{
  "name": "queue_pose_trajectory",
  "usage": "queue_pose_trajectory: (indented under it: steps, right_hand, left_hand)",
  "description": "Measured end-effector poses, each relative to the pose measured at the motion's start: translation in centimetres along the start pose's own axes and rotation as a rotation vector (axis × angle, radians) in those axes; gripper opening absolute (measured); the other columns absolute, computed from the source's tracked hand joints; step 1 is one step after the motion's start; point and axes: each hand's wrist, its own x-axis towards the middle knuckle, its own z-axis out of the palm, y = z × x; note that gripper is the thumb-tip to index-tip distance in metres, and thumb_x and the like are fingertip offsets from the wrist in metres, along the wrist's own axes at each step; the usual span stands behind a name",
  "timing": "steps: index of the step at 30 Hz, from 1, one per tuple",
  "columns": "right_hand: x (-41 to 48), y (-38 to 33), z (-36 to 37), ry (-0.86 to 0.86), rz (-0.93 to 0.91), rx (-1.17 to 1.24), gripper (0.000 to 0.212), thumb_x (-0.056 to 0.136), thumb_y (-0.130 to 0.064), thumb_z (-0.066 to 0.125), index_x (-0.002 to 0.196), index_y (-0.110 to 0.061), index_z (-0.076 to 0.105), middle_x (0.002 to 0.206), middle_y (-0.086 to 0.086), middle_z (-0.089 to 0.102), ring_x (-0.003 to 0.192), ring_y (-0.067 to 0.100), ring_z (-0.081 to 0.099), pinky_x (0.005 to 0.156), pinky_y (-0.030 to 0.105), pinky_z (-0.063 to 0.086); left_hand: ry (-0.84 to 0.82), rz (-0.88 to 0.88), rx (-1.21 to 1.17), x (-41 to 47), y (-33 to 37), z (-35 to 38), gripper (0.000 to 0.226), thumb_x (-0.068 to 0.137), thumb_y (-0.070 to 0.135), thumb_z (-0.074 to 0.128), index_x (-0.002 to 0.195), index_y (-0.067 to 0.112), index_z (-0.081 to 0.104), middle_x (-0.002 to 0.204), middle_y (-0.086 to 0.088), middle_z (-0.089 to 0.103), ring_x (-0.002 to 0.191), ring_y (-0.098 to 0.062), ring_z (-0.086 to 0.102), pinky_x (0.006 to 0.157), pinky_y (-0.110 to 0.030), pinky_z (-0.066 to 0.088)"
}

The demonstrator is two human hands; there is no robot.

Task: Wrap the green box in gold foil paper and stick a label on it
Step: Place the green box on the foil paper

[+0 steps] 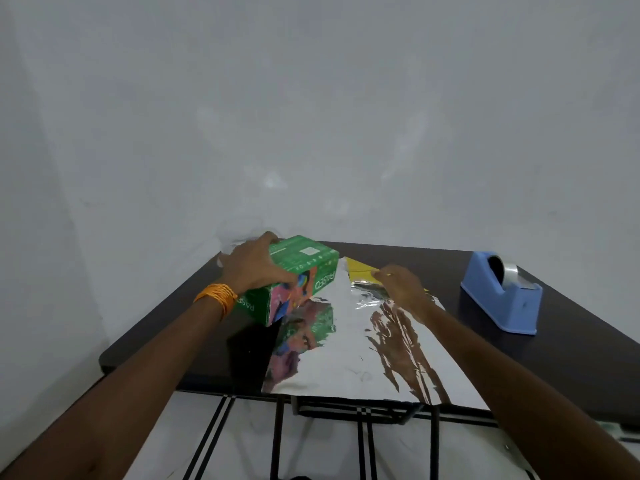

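Observation:
The green box (304,271), printed with colourful pictures, is tilted at the far left of the dark table (571,358). My left hand (252,265) grips it from above, fingers curled over its top and side. A shiny foil sheet (349,358) lies flat on the table, silver side up, reflecting the box and my arm. Its far corner is folded over and shows a gold-yellow side (358,268). My right hand (403,285) pinches that folded far edge of the foil. The box's lower edge touches the foil's left part.
A blue tape dispenser (500,294) with a roll of clear tape stands at the right of the table. A white wall rises directly behind the table. The foil's near edge hangs slightly over the table's front edge, above black metal legs (277,438).

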Motion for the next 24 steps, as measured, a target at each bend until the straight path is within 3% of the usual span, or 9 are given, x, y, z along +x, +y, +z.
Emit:
queue_pose_trajectory:
  steps: [4, 6, 8, 11, 15, 19, 24]
  right_hand:
    - [-0.6, -0.8, -2.0, -0.123, 0.222, 0.472, 0.057, 0.098, -0.059, 0.047, 0.128, -0.013, 0.058, 0.121, 0.013, 0.064, 0.11, 0.03, 0.063, 0.095, 0.044, 0.052]
    - [-0.8, -0.6, -3.1, -0.171, 0.302, 0.599, 0.066, 0.095, -0.069, 0.041, 0.126, -0.013, 0.059, 0.12, 0.013, 0.065, 0.108, 0.032, 0.066, 0.094, 0.045, 0.054]
    - [-0.9, -0.1, -4.0, -0.211, 0.362, 0.692, 0.069, 0.092, -0.074, 0.04, 0.117, -0.014, 0.062, 0.116, 0.013, 0.067, 0.108, 0.033, 0.066, 0.091, 0.046, 0.055]
    - [-1.1, 0.8, -4.6, -0.254, 0.39, 0.647, 0.071, 0.087, -0.077, 0.046, 0.117, -0.015, 0.065, 0.115, 0.011, 0.07, 0.11, 0.032, 0.065, 0.093, 0.047, 0.052]
    - [-1.8, 1.8, -4.9, -0.214, 0.379, 0.594, 0.05, 0.089, -0.056, 0.062, 0.117, -0.015, 0.066, 0.114, 0.01, 0.072, 0.106, 0.027, 0.067, 0.099, 0.044, 0.051]
    - [-1.9, 2.0, -5.4, -0.104, 0.388, 0.59, 0.037, 0.088, -0.037, 0.069, 0.112, -0.009, 0.068, 0.098, 0.012, 0.073, 0.088, 0.027, 0.068, 0.082, 0.039, 0.057]
    - [-2.5, 2.2, -5.8, -0.041, 0.405, 0.569, 0.022, 0.089, -0.03, 0.066, 0.098, -0.01, 0.067, 0.078, 0.007, 0.07, 0.072, 0.022, 0.066, 0.064, 0.03, 0.051]
  left_hand:
    - [-0.08, 0.148, -0.14, 1.3, 2.7, 0.3, 0.092, 0.043, 0.065, 0.076, 0.126, 0.036, 0.048, 0.123, 0.0, 0.058, 0.103, -0.021, 0.055, 0.084, -0.036, 0.047]
    - [-0.171, 0.226, -0.188, 1.6, 3.7, 1.0, 0.088, 0.042, 0.064, 0.076, 0.122, 0.039, 0.049, 0.121, 0.002, 0.058, 0.099, -0.017, 0.058, 0.081, -0.034, 0.051]
    - [-0.269, 0.288, -0.215, 1.8, 4.4, 2.1, 0.089, 0.041, 0.063, 0.078, 0.122, 0.042, 0.049, 0.124, 0.006, 0.056, 0.108, -0.018, 0.057, 0.091, -0.04, 0.051]
    - [-0.359, 0.363, -0.196, 2.3, 4.9, 3.7, 0.082, 0.048, 0.053, 0.083, 0.122, 0.045, 0.05, 0.127, 0.012, 0.051, 0.117, -0.017, 0.05, 0.103, -0.047, 0.042]
    - [-0.396, 0.408, -0.261, 3.0, 5.3, 5.3, 0.074, 0.065, 0.031, 0.09, 0.126, 0.041, 0.051, 0.132, 0.012, 0.046, 0.124, -0.015, 0.044, 0.101, -0.037, 0.039]
    - [-0.377, 0.428, -0.302, 3.7, 6.0, 6.0, 0.081, 0.061, 0.032, 0.091, 0.132, 0.039, 0.051, 0.137, 0.01, 0.048, 0.126, -0.015, 0.044, 0.101, -0.037, 0.039]
    - [-0.363, 0.455, -0.336, 4.6, 6.5, 6.4, 0.088, 0.061, 0.016, 0.093, 0.132, 0.041, 0.047, 0.139, 0.014, 0.044, 0.127, -0.007, 0.04, 0.101, -0.03, 0.038]
